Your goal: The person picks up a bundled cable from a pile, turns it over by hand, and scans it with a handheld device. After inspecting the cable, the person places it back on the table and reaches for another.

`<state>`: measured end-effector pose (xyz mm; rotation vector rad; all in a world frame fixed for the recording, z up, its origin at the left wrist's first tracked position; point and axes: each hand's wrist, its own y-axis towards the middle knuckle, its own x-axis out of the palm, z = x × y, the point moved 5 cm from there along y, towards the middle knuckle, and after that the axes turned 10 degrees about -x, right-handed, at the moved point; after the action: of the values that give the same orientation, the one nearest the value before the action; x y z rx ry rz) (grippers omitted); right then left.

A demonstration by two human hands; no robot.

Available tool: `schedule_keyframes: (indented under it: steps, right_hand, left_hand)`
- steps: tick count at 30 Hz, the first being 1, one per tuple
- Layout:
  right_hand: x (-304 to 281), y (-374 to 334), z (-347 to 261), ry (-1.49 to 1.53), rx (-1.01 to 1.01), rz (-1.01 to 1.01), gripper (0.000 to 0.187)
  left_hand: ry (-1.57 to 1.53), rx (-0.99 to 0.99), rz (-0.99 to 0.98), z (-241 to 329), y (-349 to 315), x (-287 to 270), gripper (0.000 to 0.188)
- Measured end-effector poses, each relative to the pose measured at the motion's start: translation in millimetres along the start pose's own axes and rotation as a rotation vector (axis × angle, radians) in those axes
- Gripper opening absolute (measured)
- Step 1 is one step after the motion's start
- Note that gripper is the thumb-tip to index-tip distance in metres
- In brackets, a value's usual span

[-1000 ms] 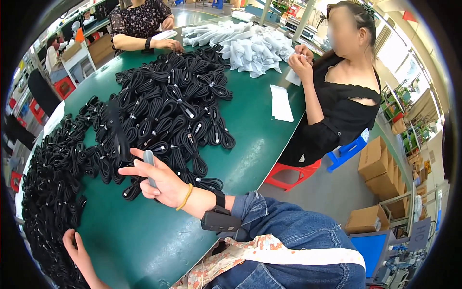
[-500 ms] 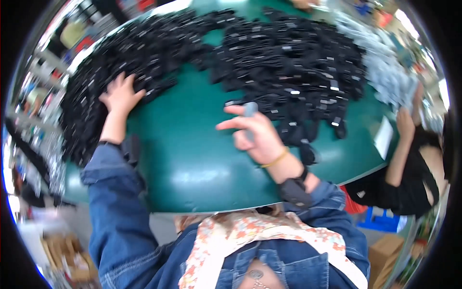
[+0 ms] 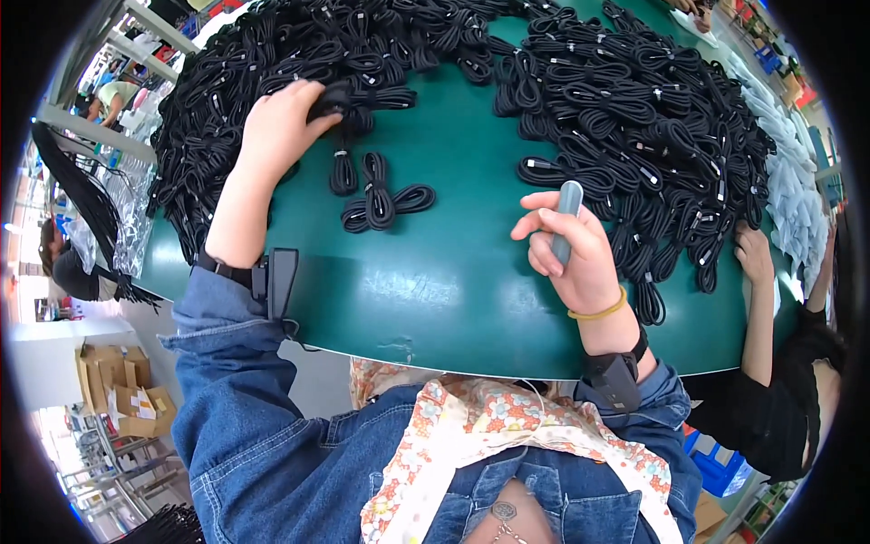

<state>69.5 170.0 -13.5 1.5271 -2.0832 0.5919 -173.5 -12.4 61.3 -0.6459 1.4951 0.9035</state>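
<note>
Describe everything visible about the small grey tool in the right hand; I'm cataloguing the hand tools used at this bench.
The grey tool is a slim, flat, pen-like stick with a rounded upper end, matte and plastic-looking. It stands nearly upright, tilted slightly, gripped in the right hand, whose fingers wrap its lower half, so the bottom end is hidden. It is held above the green table, just left of the pile of black coiled cables, touching neither. No markings can be made out.

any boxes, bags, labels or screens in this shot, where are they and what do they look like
Cardboard boxes: on the floor at lower left, brown, open flaps, pale stickers.
Clear plastic bags: heaped along the table's right edge, pale and see-through.
Blue crate: lower right, under the table edge.
No screens show.
</note>
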Motion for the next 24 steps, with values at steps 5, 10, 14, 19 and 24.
schedule_keyframes:
  steps: [5, 10, 14, 19, 24]
  right_hand:
    - [3.3, -0.2, -4.7, -0.182, -0.04, -0.026, 0.024]
    - [19.2, -6.4, 0.6, -0.201, -0.096, -0.074, 0.033]
    - [11.4, -8.8, -7.4, -0.273, -0.251, -0.088, 0.042]
    - [16.9, -12.5, -16.1, -0.357, -0.424, -0.052, 0.047]
    - [15.6, -11.9, -11.6, -0.395, -0.391, -0.082, 0.046]
  left_hand:
    - [-0.73, 0.371, 0.202, 73.7, -56.7, -38.7, 0.026]
    - [-1.518, 0.194, -0.511, 121.6, -101.0, 5.5, 0.033]
    - [-1.783, 0.196, -0.43, 125.6, -103.6, 35.8, 0.039]
    - [-1.871, 0.05, -0.446, 122.1, -105.4, 44.6, 0.034]
    - [-1.782, 0.122, -0.337, 117.5, -108.0, 42.3, 0.033]
